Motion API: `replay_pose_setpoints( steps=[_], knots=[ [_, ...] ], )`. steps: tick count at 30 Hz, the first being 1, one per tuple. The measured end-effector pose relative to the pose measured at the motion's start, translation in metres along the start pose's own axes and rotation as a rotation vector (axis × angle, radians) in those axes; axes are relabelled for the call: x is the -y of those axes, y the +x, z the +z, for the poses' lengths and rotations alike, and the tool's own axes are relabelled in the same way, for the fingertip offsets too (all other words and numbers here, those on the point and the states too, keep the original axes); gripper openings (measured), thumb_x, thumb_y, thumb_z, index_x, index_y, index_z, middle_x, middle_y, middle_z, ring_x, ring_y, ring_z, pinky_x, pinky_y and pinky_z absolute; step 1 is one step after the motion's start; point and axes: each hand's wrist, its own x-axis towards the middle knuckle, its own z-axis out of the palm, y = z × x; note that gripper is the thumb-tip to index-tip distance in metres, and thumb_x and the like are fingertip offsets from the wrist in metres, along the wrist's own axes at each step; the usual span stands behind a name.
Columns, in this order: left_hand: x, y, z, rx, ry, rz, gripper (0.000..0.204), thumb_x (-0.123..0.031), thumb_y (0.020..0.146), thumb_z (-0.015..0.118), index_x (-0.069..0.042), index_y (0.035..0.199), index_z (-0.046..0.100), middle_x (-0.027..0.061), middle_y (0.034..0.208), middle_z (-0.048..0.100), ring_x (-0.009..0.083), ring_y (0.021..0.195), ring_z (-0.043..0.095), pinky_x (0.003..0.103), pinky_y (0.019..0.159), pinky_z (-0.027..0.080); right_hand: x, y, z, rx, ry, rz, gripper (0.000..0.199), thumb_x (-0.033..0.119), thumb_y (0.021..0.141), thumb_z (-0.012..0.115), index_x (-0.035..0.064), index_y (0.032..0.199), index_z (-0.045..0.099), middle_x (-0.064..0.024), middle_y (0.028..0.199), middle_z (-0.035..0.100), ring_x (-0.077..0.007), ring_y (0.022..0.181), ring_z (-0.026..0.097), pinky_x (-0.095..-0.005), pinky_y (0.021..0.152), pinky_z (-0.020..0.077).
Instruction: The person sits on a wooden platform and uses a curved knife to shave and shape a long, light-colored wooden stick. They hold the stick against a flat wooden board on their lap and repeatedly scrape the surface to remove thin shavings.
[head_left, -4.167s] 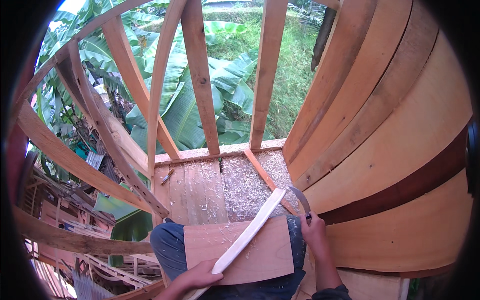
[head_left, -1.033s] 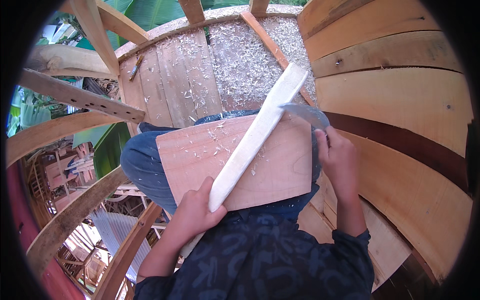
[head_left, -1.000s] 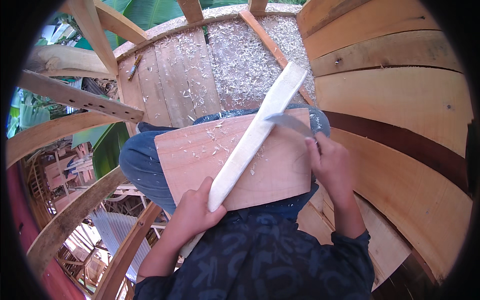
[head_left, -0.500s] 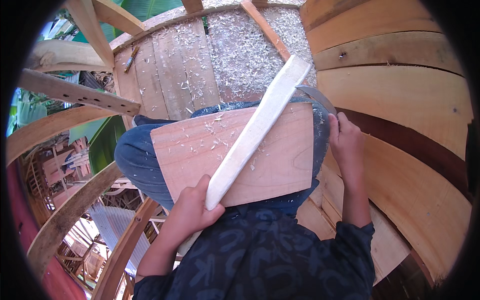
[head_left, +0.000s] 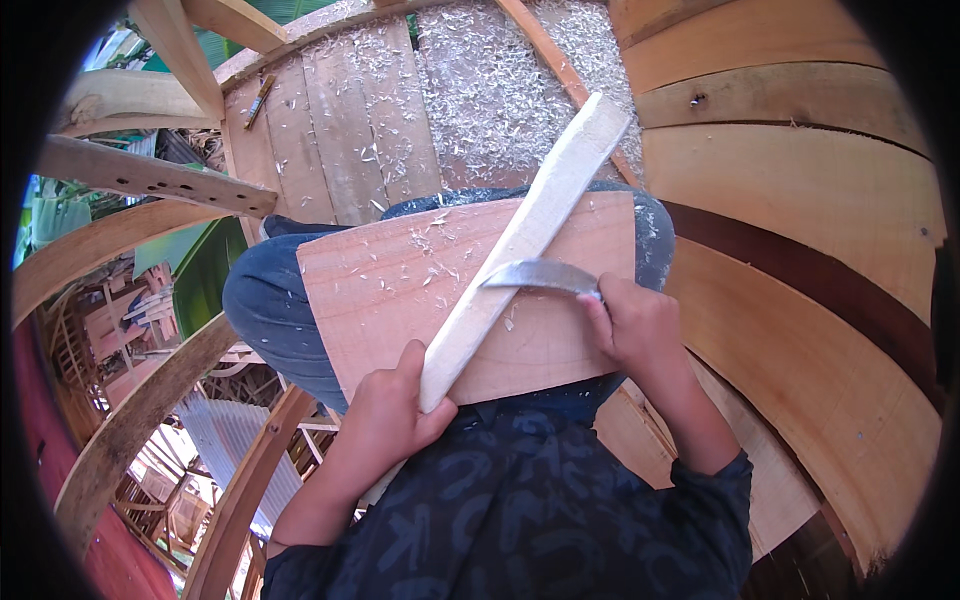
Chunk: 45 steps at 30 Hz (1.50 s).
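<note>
Lying under the left hand point(head_left: 385, 415), its grip clenched on it: pale wooden slat point(head_left: 520, 245).

Blade handle hidden in right hand point(head_left: 640, 325); stick's point(head_left: 520, 245) lower end likely behind left hand point(head_left: 390, 420).

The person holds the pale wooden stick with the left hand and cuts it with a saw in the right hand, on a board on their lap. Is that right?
Not quite. In the head view the right hand holds a curved knife blade, not a saw. The rest is right: the left hand grips the pale stick lying across the board on the lap.
</note>
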Motion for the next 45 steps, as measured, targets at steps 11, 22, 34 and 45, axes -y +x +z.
replay_pose_setpoints(
  steps=[11,22,34,45],
  knots=[
    [0.007,0.0,-0.003,0.043,-0.071,0.004,0.045,-0.016,0.071,0.065,0.003,0.109,0.052,0.0263,0.073,0.061,0.0433,0.074,0.066,0.043,0.067,0.051,0.0,0.0,-0.001,-0.059,0.035,0.011,0.035,0.037,0.094,0.061,0.0075,0.076,0.054,-0.0137,0.061,0.058,-0.033,0.057,0.061,-0.0426,0.049,0.0468],
    [0.008,0.004,-0.005,0.052,-0.155,0.018,0.04,-0.013,0.071,0.061,0.003,0.106,0.054,0.0225,0.072,0.06,0.0369,0.07,0.066,0.038,0.066,0.05,0.0,0.007,0.008,-0.039,-0.083,-0.073,0.038,0.041,0.092,0.062,0.0078,0.074,0.053,-0.0125,0.064,0.06,-0.0308,0.055,0.062,-0.0411,0.047,0.0464],
    [0.006,0.001,-0.002,0.059,-0.134,-0.007,0.039,-0.017,0.075,0.069,0.004,0.106,0.055,0.0234,0.075,0.061,0.0379,0.072,0.067,0.039,0.067,0.05,0.021,-0.002,-0.013,0.017,0.142,0.025,0.033,0.034,0.09,0.068,0.0046,0.078,0.06,-0.0146,0.061,0.059,-0.0317,0.056,0.062,-0.0405,0.05,0.046],
    [0.013,0.001,-0.009,0.243,-0.45,-0.086,0.039,-0.011,0.088,0.07,0.0,0.12,0.05,0.0098,0.075,0.063,0.0115,0.065,0.064,0.027,0.057,0.052,0.038,0.002,-0.009,0.125,0.152,0.1,0.045,0.044,0.091,0.064,0.0028,0.072,0.059,-0.0168,0.058,0.059,-0.0358,0.054,0.061,-0.0419,0.05,0.0479]
  ],
)
